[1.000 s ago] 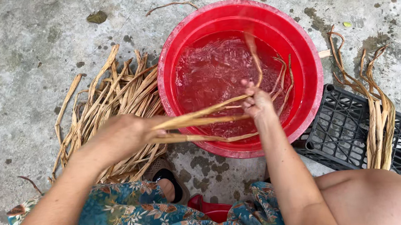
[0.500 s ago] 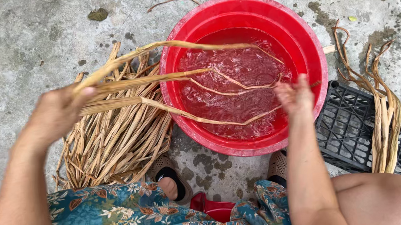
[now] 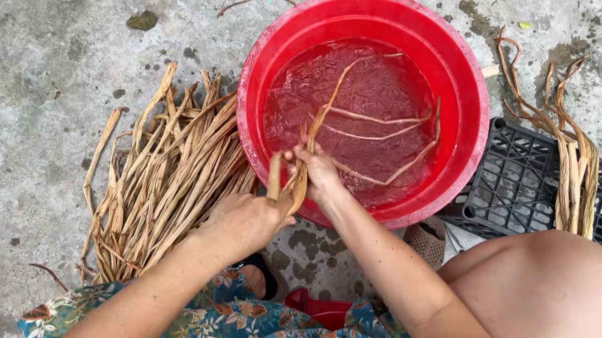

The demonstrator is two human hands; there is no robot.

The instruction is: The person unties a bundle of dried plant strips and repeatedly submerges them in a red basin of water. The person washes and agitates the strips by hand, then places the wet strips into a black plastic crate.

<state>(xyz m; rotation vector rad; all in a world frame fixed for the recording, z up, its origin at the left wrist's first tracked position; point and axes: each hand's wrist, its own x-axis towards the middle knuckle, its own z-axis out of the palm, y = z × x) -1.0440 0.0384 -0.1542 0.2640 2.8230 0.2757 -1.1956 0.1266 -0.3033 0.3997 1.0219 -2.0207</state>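
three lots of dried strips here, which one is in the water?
The few strips in the red basin, held by both hands. The big pile lies on concrete; another bunch drapes the black crate.

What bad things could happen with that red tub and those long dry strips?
The red tub holds water close to the person's feet, so a hard tug on the strips trailing in it might splash or tip it onto the concrete. Both the left hand and the right hand grip the strip ends right at the tub's rim; the strips may snap if bent sharply. Wet strips might drip on the dry pile beside the tub.
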